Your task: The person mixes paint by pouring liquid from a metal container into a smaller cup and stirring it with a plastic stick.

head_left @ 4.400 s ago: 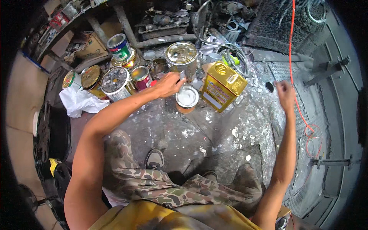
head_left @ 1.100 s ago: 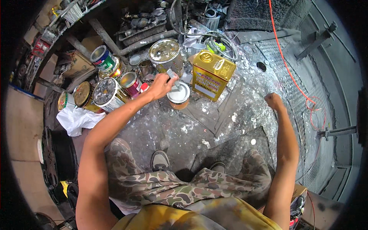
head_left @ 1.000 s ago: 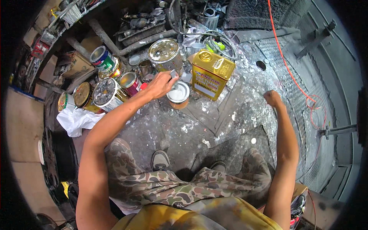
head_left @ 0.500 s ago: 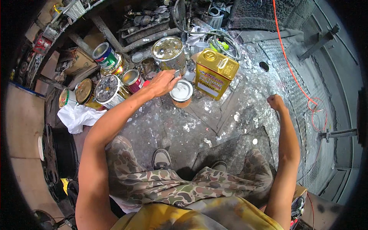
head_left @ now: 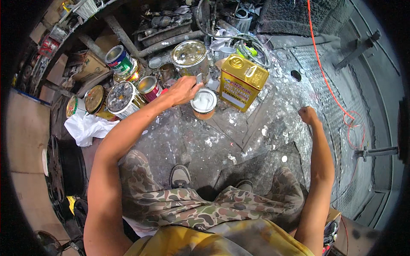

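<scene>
My left hand (head_left: 183,91) is closed around a small flat metal blade (head_left: 199,79), its tip showing above the fingers. The hand is at the upper left rim of an open can of whitish-grey paint (head_left: 203,100). A tall gold rectangular thinner tin (head_left: 243,83) stands upright just right of that can. Behind my left hand is a larger paint-stained round can (head_left: 189,53). My right hand (head_left: 307,115) is a closed fist, held out to the right with nothing visible in it and touching no container.
Several used cans, among them a grey-topped one (head_left: 124,98) and a green-banded one (head_left: 118,60), crowd the left near a crumpled white sheet (head_left: 88,128). An orange hose (head_left: 318,55) runs down the right. A round black disc (head_left: 295,75) lies on the paint-spattered floor.
The view has shifted slightly, and more of the blade shows above my left hand. My right fist holds almost the same place.
</scene>
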`<move>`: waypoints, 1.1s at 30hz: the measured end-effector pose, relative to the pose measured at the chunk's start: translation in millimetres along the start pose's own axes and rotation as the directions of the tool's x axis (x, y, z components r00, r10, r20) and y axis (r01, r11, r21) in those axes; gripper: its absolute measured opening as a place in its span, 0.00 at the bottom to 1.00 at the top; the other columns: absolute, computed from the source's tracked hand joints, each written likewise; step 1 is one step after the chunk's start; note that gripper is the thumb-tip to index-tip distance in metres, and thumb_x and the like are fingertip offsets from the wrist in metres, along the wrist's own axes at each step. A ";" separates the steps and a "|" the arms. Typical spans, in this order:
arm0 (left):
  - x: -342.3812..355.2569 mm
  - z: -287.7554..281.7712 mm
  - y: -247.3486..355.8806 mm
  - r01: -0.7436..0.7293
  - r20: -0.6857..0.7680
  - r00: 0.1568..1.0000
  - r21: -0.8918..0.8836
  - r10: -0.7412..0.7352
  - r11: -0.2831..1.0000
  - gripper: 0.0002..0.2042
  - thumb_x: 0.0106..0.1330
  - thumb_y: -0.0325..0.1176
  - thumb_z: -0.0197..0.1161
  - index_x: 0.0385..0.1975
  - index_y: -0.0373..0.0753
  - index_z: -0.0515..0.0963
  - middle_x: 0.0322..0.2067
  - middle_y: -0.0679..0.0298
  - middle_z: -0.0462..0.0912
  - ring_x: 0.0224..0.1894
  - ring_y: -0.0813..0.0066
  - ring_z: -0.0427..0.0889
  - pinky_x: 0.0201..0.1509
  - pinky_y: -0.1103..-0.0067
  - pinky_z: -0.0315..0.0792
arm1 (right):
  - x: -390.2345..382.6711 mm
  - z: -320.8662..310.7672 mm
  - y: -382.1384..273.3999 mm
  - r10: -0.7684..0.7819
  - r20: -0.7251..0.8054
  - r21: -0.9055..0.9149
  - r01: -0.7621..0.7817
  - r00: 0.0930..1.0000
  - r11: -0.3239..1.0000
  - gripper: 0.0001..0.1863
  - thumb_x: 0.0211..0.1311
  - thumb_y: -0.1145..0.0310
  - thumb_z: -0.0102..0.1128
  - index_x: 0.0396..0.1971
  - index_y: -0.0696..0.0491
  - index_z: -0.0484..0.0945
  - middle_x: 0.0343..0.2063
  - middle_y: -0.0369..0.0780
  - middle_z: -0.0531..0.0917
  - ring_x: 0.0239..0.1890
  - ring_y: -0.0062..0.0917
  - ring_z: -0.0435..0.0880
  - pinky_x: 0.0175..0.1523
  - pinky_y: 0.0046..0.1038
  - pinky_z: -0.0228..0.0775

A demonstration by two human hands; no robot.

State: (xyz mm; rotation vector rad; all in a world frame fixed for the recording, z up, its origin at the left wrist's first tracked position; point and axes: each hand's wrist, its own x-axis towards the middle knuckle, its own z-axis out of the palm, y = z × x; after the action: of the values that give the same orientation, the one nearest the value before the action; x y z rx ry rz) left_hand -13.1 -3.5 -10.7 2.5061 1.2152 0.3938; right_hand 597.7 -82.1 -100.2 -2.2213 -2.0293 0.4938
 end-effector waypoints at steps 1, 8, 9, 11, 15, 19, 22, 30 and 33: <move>0.8 -4.7 5.9 0.059 0.071 0.996 0.019 -0.061 0.998 0.19 0.77 0.43 0.57 0.47 0.29 0.82 0.35 0.45 0.85 0.35 0.52 0.87 0.44 0.64 0.78 | -0.4 -1.6 3.1 0.012 0.016 -0.031 -0.011 1.000 0.999 0.15 0.57 0.61 0.58 0.29 0.58 0.86 0.32 0.57 0.84 0.38 0.52 0.86 0.47 0.46 0.77; -7.2 14.1 2.5 0.063 -0.072 0.993 -0.382 -0.098 0.922 0.17 0.77 0.40 0.56 0.45 0.30 0.81 0.33 0.43 0.84 0.33 0.44 0.84 0.42 0.61 0.77 | 5.6 1.5 0.4 0.036 0.062 -0.062 -0.032 0.997 0.998 0.14 0.58 0.62 0.58 0.31 0.57 0.86 0.35 0.57 0.84 0.40 0.52 0.86 0.48 0.45 0.78; -2.3 12.8 -1.2 -0.074 -0.142 0.989 -0.254 0.038 0.964 0.16 0.77 0.40 0.56 0.45 0.30 0.81 0.33 0.43 0.84 0.31 0.45 0.84 0.41 0.61 0.77 | 6.5 1.4 3.3 0.024 0.053 -0.063 -0.021 0.998 0.998 0.14 0.58 0.61 0.58 0.32 0.56 0.87 0.36 0.56 0.84 0.41 0.52 0.86 0.48 0.44 0.78; 2.3 11.2 -6.9 -0.133 -0.118 0.985 -0.082 0.123 0.988 0.15 0.77 0.39 0.56 0.45 0.31 0.81 0.33 0.43 0.84 0.29 0.48 0.84 0.40 0.61 0.77 | 9.1 2.5 8.2 -0.002 0.034 -0.065 0.004 0.999 0.998 0.14 0.59 0.60 0.59 0.33 0.54 0.88 0.36 0.56 0.85 0.43 0.51 0.87 0.50 0.44 0.78; 6.8 10.8 -9.4 0.100 0.095 0.991 -0.047 -0.095 0.994 0.15 0.76 0.39 0.57 0.44 0.31 0.81 0.33 0.44 0.84 0.30 0.50 0.83 0.40 0.60 0.76 | 8.6 3.6 13.5 0.029 0.042 -0.083 -0.025 0.999 0.996 0.15 0.60 0.59 0.60 0.36 0.53 0.89 0.38 0.55 0.86 0.45 0.51 0.86 0.52 0.44 0.78; -1.8 22.9 -3.5 0.302 0.127 0.953 -0.485 -0.275 0.821 0.17 0.76 0.40 0.57 0.43 0.29 0.81 0.32 0.43 0.84 0.32 0.50 0.83 0.40 0.59 0.74 | 5.6 4.1 8.8 0.029 0.040 -0.083 -0.026 0.999 0.996 0.16 0.60 0.59 0.60 0.36 0.55 0.88 0.38 0.55 0.86 0.44 0.52 0.86 0.52 0.45 0.78; 1.0 21.2 -11.5 0.028 -0.100 0.994 -0.194 -0.048 0.981 0.18 0.76 0.41 0.58 0.43 0.28 0.81 0.30 0.43 0.83 0.32 0.51 0.84 0.40 0.60 0.75 | 7.6 3.6 4.0 0.006 0.033 -0.087 -0.003 0.999 0.996 0.16 0.60 0.59 0.60 0.35 0.56 0.87 0.37 0.55 0.86 0.43 0.53 0.86 0.51 0.46 0.78; -0.1 11.8 -1.6 0.201 0.102 0.977 -0.153 -0.187 0.968 0.17 0.77 0.40 0.57 0.43 0.30 0.82 0.29 0.44 0.84 0.35 0.47 0.85 0.42 0.63 0.76 | 5.0 5.4 11.0 -0.013 0.022 -0.063 0.015 1.000 0.998 0.16 0.60 0.60 0.59 0.33 0.57 0.87 0.36 0.55 0.86 0.42 0.54 0.86 0.50 0.47 0.78; -2.0 18.4 1.9 0.120 -0.018 0.991 -0.351 -0.135 0.929 0.17 0.75 0.40 0.58 0.40 0.28 0.82 0.31 0.40 0.83 0.37 0.41 0.83 0.42 0.58 0.74 | 6.7 7.2 14.0 0.047 0.074 -0.080 -0.041 0.996 0.996 0.15 0.60 0.60 0.59 0.34 0.56 0.87 0.36 0.55 0.86 0.42 0.54 0.86 0.51 0.47 0.78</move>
State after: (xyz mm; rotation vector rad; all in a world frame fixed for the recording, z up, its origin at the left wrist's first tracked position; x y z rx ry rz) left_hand -5.9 -9.3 -26.8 2.1148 1.1957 0.5764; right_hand 609.3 -78.2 -112.1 -2.3315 -2.0749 0.5198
